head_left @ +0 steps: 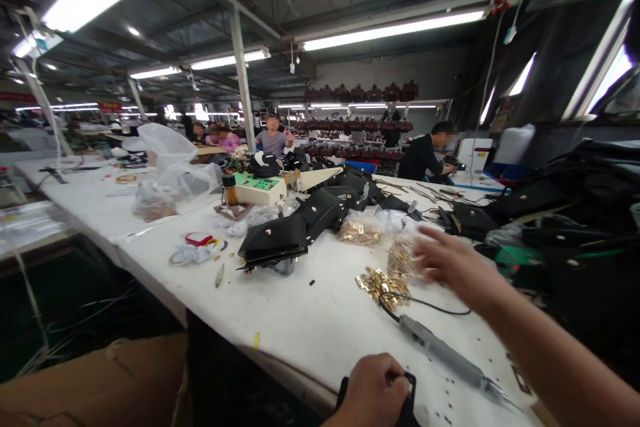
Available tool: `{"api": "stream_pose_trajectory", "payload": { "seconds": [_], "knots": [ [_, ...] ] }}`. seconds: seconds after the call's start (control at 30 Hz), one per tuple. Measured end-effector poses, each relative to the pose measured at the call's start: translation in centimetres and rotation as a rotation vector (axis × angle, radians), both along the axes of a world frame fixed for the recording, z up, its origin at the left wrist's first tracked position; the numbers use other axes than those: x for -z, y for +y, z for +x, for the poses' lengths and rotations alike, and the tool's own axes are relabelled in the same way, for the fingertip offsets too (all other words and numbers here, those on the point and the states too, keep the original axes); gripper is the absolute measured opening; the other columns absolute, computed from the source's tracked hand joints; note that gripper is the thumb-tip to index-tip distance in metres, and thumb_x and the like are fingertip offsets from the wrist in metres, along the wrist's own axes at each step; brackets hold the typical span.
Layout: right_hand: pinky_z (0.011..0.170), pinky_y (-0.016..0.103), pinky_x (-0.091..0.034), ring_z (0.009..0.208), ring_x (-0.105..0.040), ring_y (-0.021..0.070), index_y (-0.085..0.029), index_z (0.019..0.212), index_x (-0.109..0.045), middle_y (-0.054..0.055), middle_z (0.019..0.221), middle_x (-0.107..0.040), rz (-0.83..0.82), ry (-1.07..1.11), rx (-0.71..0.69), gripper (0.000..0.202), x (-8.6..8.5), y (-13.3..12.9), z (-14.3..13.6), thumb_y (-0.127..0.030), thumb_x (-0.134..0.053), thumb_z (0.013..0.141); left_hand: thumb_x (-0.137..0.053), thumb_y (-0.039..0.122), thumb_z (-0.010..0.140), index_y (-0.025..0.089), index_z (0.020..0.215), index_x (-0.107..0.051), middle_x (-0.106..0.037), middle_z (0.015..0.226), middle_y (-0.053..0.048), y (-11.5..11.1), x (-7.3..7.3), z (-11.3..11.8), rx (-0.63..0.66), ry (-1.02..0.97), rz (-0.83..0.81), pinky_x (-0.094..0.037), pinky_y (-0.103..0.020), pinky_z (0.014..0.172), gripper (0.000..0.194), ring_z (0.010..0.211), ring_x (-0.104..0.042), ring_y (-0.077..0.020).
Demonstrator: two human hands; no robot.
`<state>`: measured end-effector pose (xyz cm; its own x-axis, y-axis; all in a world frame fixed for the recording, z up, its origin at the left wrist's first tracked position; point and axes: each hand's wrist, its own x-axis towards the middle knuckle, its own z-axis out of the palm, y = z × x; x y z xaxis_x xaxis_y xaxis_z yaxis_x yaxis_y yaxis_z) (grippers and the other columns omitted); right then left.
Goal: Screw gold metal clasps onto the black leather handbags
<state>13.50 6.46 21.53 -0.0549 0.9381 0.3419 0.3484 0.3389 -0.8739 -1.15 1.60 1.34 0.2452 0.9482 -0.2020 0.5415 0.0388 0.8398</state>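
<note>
Low in the view, my left hand (pixel 377 390) is closed on a black piece (pixel 409 400) with a slot near its end. My right hand (pixel 453 267) reaches over the table on the right, fingers spread and slightly blurred, with nothing seen in it. Just left of its fingers sits a clear bag of metal parts (pixel 401 255). A loose pile of gold metal pieces (pixel 381 287) lies in front of that bag. A grey electric screwdriver (pixel 445 353) with a black cord rests on the white table (pixel 300 320), between my two hands.
Black bags (pixel 275 238) are stacked mid-table, beside another bag of gold parts (pixel 361 229). Behind them stands a green-topped machine (pixel 257 188). More black bags (pixel 540 200) pile up at right. A person in black (pixel 419 157) works beyond; a cardboard box (pixel 100 380) is at lower left.
</note>
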Motion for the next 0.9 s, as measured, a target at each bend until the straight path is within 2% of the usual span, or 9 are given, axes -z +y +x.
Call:
{"api": "stream_pose_trajectory", "payload": {
  "seconds": [0.07,0.1,0.17,0.23,0.3,0.47,0.57,0.67,0.9],
  "knots": [
    [0.056,0.029,-0.056,0.067,-0.07,0.0181,-0.021,0.158,-0.03,0.009,0.102,-0.073,-0.13,0.005,-0.321,0.085,-3.7,2.4,-5.8,-0.05,-0.07,0.089,-0.057,0.028,0.075,0.02,0.084,-0.078,-0.072,0.075,-0.002,-0.2,0.2,0.2,-0.003,0.009,0.003,-0.041,-0.029,0.065,0.023,0.073,-0.062,-0.0194],
    [0.058,0.028,-0.055,0.067,-0.069,0.0167,-0.024,0.161,-0.021,0.007,0.102,-0.073,-0.064,-0.006,-0.404,0.096,-5.8,3.1,-8.6,-0.05,-0.074,0.086,-0.057,0.028,0.076,0.02,0.085,-0.078,-0.073,0.076,-0.002,-0.2,0.3,0.2,-0.003,0.012,0.004,-0.041,-0.029,0.066,0.024,0.073,-0.063,-0.0196],
    [0.062,0.028,-0.054,0.063,-0.067,0.013,-0.024,0.16,-0.026,0.004,0.096,-0.072,0.063,-0.032,-0.422,0.091,-9.0,3.3,-12.6,-0.051,-0.072,0.086,-0.055,0.027,0.077,0.02,0.086,-0.077,-0.074,0.081,-0.002,-0.2,0.5,0.2,-0.006,0.024,0.009,-0.043,-0.03,0.069,0.025,0.077,-0.064,-0.0202],
    [0.063,0.027,-0.051,0.059,-0.064,0.0119,-0.02,0.148,-0.049,0.002,0.087,-0.072,0.071,-0.138,-0.392,0.069,-9.1,2.3,-13.7,-0.051,-0.067,0.089,-0.056,0.026,0.076,0.021,0.086,-0.077,-0.075,0.083,-0.003,0.0,0.7,0.1,-0.014,0.049,0.009,-0.044,-0.03,0.072,0.024,0.078,-0.064,-0.0207],
    [0.061,0.027,-0.048,0.06,-0.063,0.0137,-0.02,0.125,-0.07,0.001,0.077,-0.07,0.044,-0.244,-0.287,0.046,-5.4,0.9,-11.5,-0.049,-0.064,0.089,-0.058,0.026,0.075,0.021,0.085,-0.077,-0.075,0.081,-0.003,0.3,0.7,-0.2,-0.021,0.062,0.016,-0.045,-0.03,0.072,0.023,0.076,-0.065,-0.0207],
    [0.067,0.03,-0.049,0.071,-0.067,0.0214,-0.019,0.095,-0.075,0.003,0.074,-0.072,-0.258,-0.126,0.215,0.042,12.0,-3.8,-0.1,-0.057,-0.061,0.085,-0.059,0.028,0.078,0.02,0.083,-0.076,-0.075,0.082,-0.002,0.4,0.1,-1.1,0.032,-0.043,0.1,-0.045,-0.028,0.068,0.02,0.08,-0.066,-0.0207],
    [0.071,0.032,-0.051,0.078,-0.07,0.0242,-0.019,0.094,-0.075,0.006,0.083,-0.076,-0.473,-0.103,0.205,0.042,18.6,-8.3,3.1,-0.056,-0.056,0.087,-0.056,0.031,0.083,0.019,0.084,-0.074,-0.075,0.084,-0.003,0.6,-0.1,-1.1,0.095,-0.101,0.121,-0.046,-0.029,0.071,0.021,0.081,-0.066,-0.0207],
    [0.082,0.032,-0.049,0.089,-0.07,0.0241,-0.022,0.096,-0.076,0.005,0.092,-0.078,-0.491,-0.167,0.116,0.034,20.0,-10.6,2.9,-0.047,-0.054,0.09,-0.056,0.033,0.085,0.019,0.086,-0.073,-0.075,0.087,-0.003,1.0,0.4,-0.6,0.153,-0.135,0.089,-0.047,-0.029,0.075,0.022,0.082,-0.066,-0.0199],
    [0.067,0.029,-0.039,0.073,-0.062,0.0186,-0.022,0.081,-0.074,0.001,0.076,-0.072,-0.488,-0.443,0.031,0.022,18.0,-9.4,2.5,-0.033,-0.056,0.086,-0.057,0.035,0.086,0.02,0.087,-0.072,-0.075,0.089,-0.003,0.7,0.7,-0.1,0.149,-0.161,0.078,-0.048,-0.028,0.075,0.021,0.084,-0.066,-0.0198]
  ]
}}
